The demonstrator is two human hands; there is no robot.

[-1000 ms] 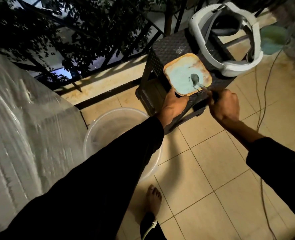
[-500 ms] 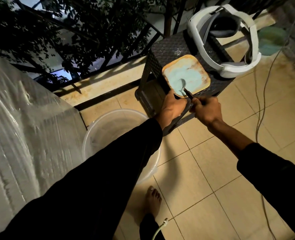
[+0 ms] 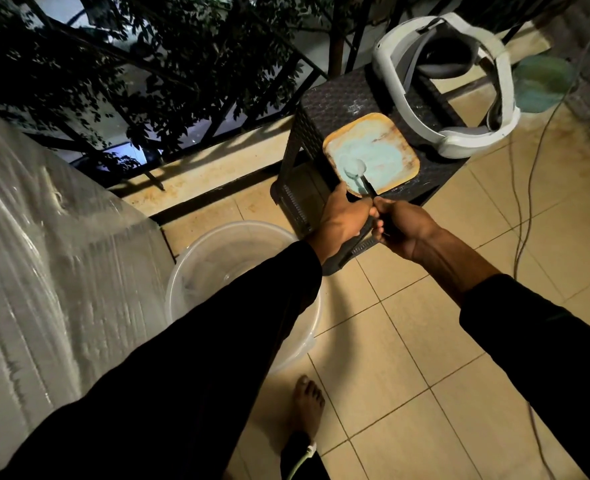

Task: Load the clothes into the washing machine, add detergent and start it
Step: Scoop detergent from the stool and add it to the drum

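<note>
A square yellow dish [image 3: 402, 129] of pale blue detergent powder sits on a dark woven stool [image 3: 331, 102]. My left hand [image 3: 343, 218] holds the dish's near corner. My right hand [image 3: 402, 225] grips the dark handle of a spoon [image 3: 355, 168], whose bowl is heaped with powder just above the dish. The washing machine [image 3: 44, 271], wrapped in a shiny plastic cover, fills the left side. No clothes are visible.
A white headset [image 3: 459, 91] lies on the stool's far end. A clear plastic tub [image 3: 217, 258] stands on the tiled floor between machine and stool. Cables [image 3: 522, 209] trail at right, a railing and foliage lie behind, and my bare foot [image 3: 307, 403] is below.
My right hand drew the spoon from the dish's middle toward its near-left corner, and its bowl now carries a heap of powder. My left hand stayed on the dish.
</note>
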